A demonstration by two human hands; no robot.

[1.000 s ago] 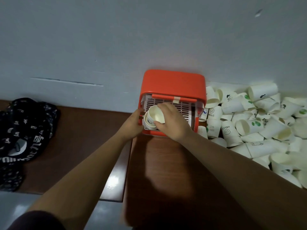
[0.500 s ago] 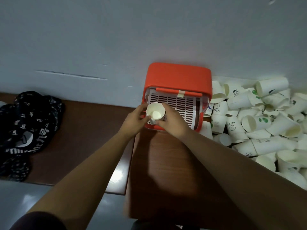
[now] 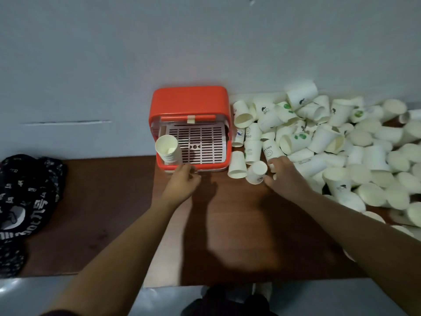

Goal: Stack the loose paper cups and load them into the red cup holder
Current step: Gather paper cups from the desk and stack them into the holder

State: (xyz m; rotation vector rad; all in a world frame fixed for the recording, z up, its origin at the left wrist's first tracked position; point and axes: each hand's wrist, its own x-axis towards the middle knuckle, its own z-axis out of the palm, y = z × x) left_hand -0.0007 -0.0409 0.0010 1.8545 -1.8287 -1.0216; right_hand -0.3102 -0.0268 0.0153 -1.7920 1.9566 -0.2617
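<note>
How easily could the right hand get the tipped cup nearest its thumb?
Probably yes: the right hand is open right next to that cup, thumb almost at its side, and nothing lies between them.

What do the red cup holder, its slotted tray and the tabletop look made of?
Cup holder: likely moulded plastic, smooth glossy red shell with rounded corners. Slotted tray: probably plastic too, pale, matte, evenly cut slots. Tabletop: wood or wood-look laminate; reddish-brown grain, slight sheen.
</note>
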